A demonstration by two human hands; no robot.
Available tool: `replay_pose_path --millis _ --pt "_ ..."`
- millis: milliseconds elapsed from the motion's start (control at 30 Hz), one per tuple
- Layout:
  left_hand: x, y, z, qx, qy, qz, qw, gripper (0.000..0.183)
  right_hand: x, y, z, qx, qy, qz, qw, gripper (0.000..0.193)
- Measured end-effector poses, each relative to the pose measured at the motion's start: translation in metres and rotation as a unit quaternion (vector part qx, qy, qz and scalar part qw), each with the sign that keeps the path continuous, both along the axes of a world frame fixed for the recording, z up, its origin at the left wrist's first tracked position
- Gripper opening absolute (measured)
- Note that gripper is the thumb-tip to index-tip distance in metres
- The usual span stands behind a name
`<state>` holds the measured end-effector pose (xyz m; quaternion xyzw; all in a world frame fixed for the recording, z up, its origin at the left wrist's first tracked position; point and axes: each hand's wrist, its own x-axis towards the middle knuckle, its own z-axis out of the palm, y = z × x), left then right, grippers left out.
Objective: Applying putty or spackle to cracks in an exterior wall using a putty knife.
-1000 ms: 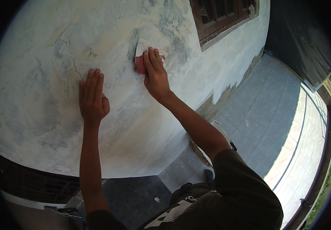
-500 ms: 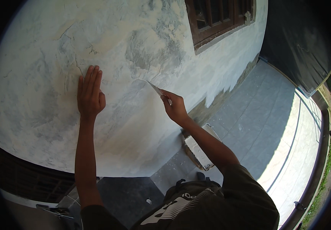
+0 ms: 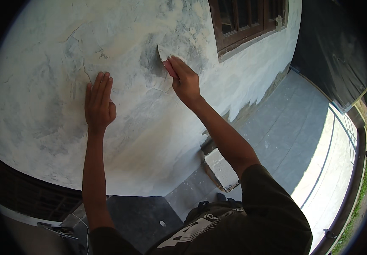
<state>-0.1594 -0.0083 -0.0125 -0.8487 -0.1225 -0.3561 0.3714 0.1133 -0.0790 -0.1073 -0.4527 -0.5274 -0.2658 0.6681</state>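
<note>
My right hand [image 3: 186,81] grips a putty knife [image 3: 166,62] by its reddish handle. The knife's blade meets the wall [image 3: 56,106] at a dark grey patch, left of the window. Lying flat on the wall further left, my left hand [image 3: 100,104] has its fingers stretched upward and holds nothing. A thin crack runs down the wall to just above those fingertips. The wall is coated in uneven white and grey filler.
A brown-framed window [image 3: 245,36] is set in the wall at upper right. Below my right arm, a box-like container [image 3: 220,170] with a white top stands on the grey tiled floor [image 3: 277,127]. A dark sheet [image 3: 336,55] hangs at far right.
My right hand has moved up the wall with the putty knife, from below the dark grey patch onto it. The left hand stays in place.
</note>
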Motion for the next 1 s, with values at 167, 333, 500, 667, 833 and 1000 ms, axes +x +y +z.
replay_pose_path --millis 167,333,500,667,833,1000 --pt "-0.005 0.003 -0.001 -0.005 0.002 -0.004 1.0 0.063 -0.062 -0.026 -0.07 -0.135 0.017 0.204 0.97 0.041" --pt "-0.008 0.004 -0.003 0.002 0.004 0.008 1.0 0.063 -0.042 -0.041 -0.075 -0.13 0.163 0.226 0.951 0.036" --pt "0.002 0.001 -0.006 0.003 -0.001 0.006 1.0 0.061 0.013 0.006 -0.009 -0.007 0.051 -0.02 0.998 0.056" --pt "-0.002 0.002 -0.005 0.008 0.002 0.014 1.0 0.061 -0.053 0.007 -0.053 -0.087 -0.039 0.043 0.995 0.064" --pt "-0.009 0.006 -0.005 0.013 0.007 0.021 1.0 0.061 -0.109 -0.06 -0.147 -0.277 -0.004 0.347 0.896 0.043" --pt "0.0 0.005 -0.005 0.008 0.0 0.007 1.0 0.062 -0.062 -0.078 -0.149 -0.252 0.151 0.294 0.91 0.032"
